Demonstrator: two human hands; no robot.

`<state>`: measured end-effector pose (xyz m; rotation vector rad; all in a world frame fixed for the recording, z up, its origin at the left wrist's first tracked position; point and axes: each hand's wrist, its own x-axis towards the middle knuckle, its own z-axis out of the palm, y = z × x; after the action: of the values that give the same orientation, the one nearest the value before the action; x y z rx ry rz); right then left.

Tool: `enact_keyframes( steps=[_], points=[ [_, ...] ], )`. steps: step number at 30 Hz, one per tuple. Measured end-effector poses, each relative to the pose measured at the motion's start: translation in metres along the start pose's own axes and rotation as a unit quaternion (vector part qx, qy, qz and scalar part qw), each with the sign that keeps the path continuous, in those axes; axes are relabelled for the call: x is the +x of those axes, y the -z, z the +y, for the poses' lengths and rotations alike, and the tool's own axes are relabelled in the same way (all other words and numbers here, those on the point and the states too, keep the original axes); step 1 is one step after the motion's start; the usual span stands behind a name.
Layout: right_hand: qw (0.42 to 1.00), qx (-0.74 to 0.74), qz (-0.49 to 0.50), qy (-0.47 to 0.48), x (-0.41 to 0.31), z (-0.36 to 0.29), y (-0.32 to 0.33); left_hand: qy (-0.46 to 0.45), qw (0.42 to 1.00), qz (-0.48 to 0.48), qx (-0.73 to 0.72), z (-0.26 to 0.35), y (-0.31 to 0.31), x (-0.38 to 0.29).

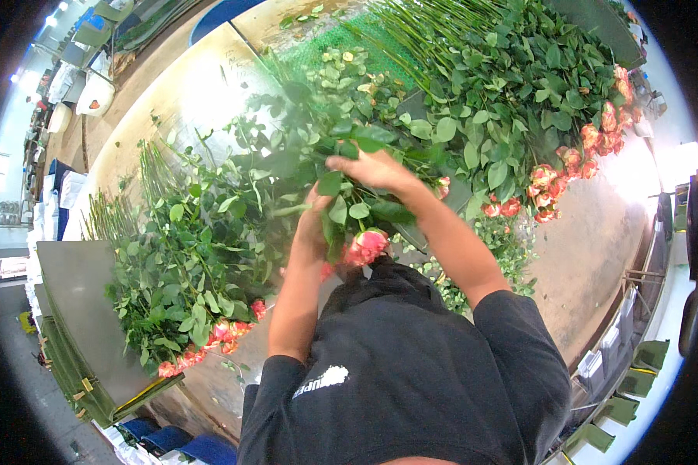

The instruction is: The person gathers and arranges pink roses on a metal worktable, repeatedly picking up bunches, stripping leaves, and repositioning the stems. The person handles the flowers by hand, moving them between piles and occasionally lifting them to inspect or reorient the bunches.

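Observation:
My left hand [314, 215] is closed around leafy rose stems in front of my chest, its fingers partly covered by leaves. A pink rose bloom [367, 247] from this bunch hangs close to my shirt, with more pink petals partly hidden by my left forearm. My right hand [372, 168] is blurred and lies among the upper leaves of the same bunch. Its thumb points left, and leaves hide its fingers, so its grip is unclear. Loose green foliage [337, 70] is spread on the table beyond both hands.
Pink-orange roses lie in a pile [209, 273] at the left, beside a grey panel [87, 314]. A larger pile of long-stemmed roses [500, 99] fills the upper right, near green mesh [378, 49]. Green fabric holders [622, 410] line the right edge; blue bins [168, 436] stand at lower left.

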<state>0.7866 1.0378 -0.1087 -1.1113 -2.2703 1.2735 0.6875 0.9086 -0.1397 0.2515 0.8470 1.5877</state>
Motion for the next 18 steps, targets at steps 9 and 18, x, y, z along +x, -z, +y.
enact_keyframes(
  steps=[9,18],
  points=[
    [0.950,-0.302,-0.073,0.033,-0.021,0.118,0.033,0.054,0.980,0.186,0.044,-0.003,0.053,-0.031],
    [0.935,0.313,-0.148,-0.082,-0.032,-0.038,-0.037,-0.134,0.971,0.089,0.176,0.024,0.110,-0.092]
  ],
)
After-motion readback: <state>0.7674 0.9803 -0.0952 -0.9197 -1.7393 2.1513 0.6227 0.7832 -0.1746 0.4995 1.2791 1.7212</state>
